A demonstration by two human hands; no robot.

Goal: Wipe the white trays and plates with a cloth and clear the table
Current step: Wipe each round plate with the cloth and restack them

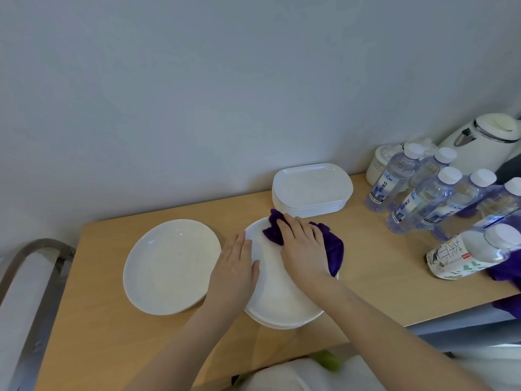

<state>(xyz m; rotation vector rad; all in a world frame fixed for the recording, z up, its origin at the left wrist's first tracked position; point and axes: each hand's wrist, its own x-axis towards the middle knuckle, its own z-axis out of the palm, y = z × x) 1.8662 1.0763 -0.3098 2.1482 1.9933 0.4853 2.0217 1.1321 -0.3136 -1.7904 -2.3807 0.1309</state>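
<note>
We press our right hand (303, 244), fingers flat, on the purple cloth (332, 246) over the top plate of a stack (279, 300). Our left hand (235, 266) lies flat and relaxed on that plate's left rim. Another plate (169, 266) sits just left; stacked trays (311, 189) stand behind on the table (375, 280). Water bottles (417, 201) cluster right.

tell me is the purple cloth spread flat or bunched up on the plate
Bunched up. The purple cloth lies crumpled in folds under the right hand, which presses it on the top plate.
</note>
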